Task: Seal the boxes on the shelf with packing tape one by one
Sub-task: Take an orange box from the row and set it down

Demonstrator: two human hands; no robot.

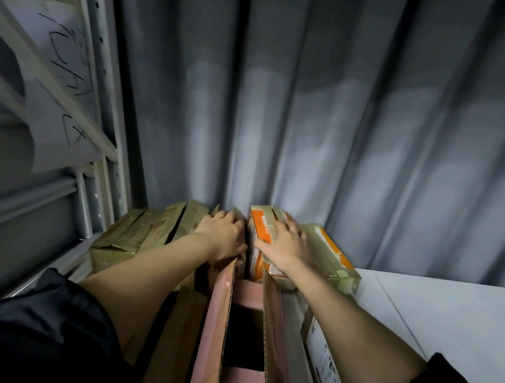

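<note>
An orange and white taped box (328, 253) stands at the back of the shelf, right of centre. My right hand (283, 243) lies on its top with fingers spread, the thumb down its left side. My left hand (221, 234) grips the edge of a brown cardboard box (150, 231) on the left, fingers curled over it into the gap between the two boxes. In front of both, a pink box (218, 325) stands with its flaps up and its dark inside showing. No tape roll is in view.
A grey curtain (313, 105) hangs right behind the boxes. A metal shelf upright (109, 136) with a handwritten paper sheet (56, 82) stands at the left. The white shelf surface (448, 315) runs to the right. A labelled box side (325, 359) shows at lower right.
</note>
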